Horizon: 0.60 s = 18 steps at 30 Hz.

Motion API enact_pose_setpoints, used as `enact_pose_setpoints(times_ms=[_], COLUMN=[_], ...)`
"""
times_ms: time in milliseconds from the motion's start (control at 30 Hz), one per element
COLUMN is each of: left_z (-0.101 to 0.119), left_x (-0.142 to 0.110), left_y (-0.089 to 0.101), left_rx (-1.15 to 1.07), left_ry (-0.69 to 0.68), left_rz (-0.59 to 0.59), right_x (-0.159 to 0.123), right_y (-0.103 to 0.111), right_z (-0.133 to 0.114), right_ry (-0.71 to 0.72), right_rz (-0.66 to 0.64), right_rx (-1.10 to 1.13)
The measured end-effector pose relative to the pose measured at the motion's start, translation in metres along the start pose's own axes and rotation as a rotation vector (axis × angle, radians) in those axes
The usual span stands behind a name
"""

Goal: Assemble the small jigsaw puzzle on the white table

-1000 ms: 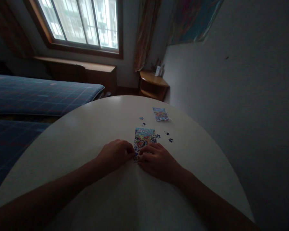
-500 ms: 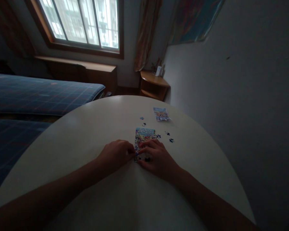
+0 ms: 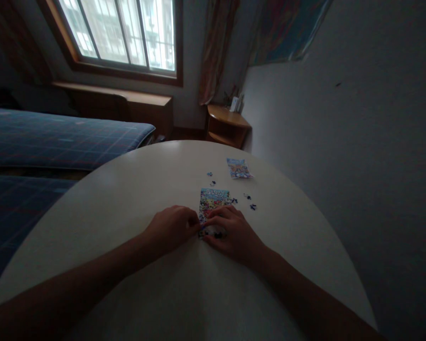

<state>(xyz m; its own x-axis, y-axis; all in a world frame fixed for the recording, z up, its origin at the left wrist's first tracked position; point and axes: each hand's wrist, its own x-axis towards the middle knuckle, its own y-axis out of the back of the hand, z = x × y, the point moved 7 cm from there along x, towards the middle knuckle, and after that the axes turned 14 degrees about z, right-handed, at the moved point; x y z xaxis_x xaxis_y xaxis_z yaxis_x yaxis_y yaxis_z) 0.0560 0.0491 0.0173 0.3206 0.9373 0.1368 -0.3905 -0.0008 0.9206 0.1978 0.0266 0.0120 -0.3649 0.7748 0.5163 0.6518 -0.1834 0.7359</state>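
Note:
A small, colourful jigsaw puzzle (image 3: 213, 195) with a light blue title strip lies flat on the round white table (image 3: 135, 184). At its lower left edge, my left hand (image 3: 173, 227) has thumb and fingers pressed together; whatever they hold is too small to make out. My right hand (image 3: 234, 233) rests over the puzzle's lower right part, fingers bent and apart, its index fingertip meeting the left fingertips at a small blue spot. Dark and pale patches show between its thumb and index finger. The hand hides much of the lower puzzle.
Loose puzzle pieces (image 3: 253, 207) lie right of the puzzle, and others (image 3: 213, 183) lie beyond it. A small printed picture sheet (image 3: 239, 168) lies farther back. A mattress (image 3: 64, 142) stands left of the table, a wall (image 3: 315, 142) right, and a corner shelf (image 3: 229, 116) behind.
Both hands stay at the puzzle's lower left edge, with only slight shifts of the fingertips. The loose pieces and the picture sheet lie where they were.

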Motion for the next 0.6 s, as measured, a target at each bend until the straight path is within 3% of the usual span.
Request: enact_pose_setpoints(times_ms=[167,300,433,600], left_z=[-0.007,-0.009,-0.015,-0.01], left_x=[0.007,0.014,0.015,0.011], left_y=[-0.002,-0.009,-0.025,-0.024], left_rx=[-0.033,-0.068,0.015,0.022], left_ry=[-0.057,-0.368,-0.496,-0.528], left_rz=[0.109,0.225,0.133,0.097], right_x=[0.0,0.0,0.0,0.0], right_y=[0.001,0.001,0.001,0.002], right_z=[0.0,-0.001,-0.002,-0.003], right_ry=[-0.003,0.0,0.006,0.019], right_rz=[0.005,0.01,0.012,0.02], right_rx=[-0.005,-0.006,-0.007,-0.042])
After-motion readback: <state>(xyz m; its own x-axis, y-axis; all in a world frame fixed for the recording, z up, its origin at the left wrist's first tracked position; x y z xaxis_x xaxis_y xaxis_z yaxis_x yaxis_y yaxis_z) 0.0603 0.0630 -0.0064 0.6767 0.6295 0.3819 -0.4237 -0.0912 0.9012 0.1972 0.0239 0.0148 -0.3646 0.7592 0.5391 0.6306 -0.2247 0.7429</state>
